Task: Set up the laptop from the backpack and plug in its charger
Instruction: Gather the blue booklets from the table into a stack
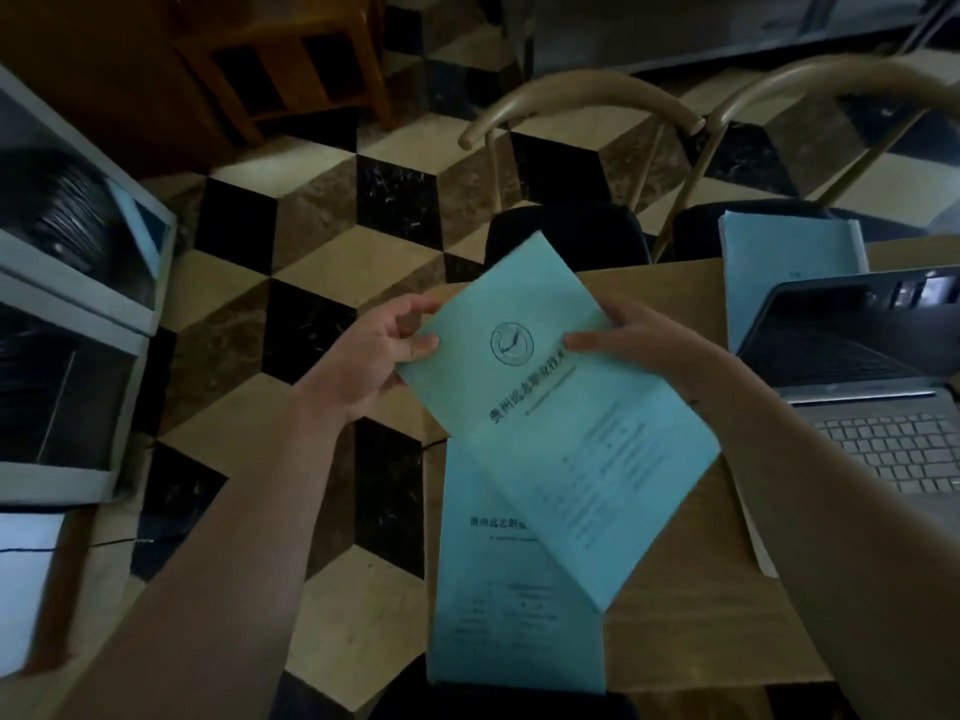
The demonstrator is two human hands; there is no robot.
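Observation:
An open silver laptop [878, 407] with a dark screen sits at the right edge of the wooden table [660, 631]. I hold a light blue booklet [566, 423] tilted above the table's left end. My left hand [382, 356] pinches its upper left edge, and my right hand [623, 340] grips its upper right edge with the thumb on the cover. No backpack or charger is visible.
A second blue booklet [514, 605] lies on the table under the held one. A stack of blue booklets [789, 267] lies behind the laptop. Two curved-back chairs [576, 101] stand beyond the table. White-framed boxes [72, 304] sit at the left on the checkered floor.

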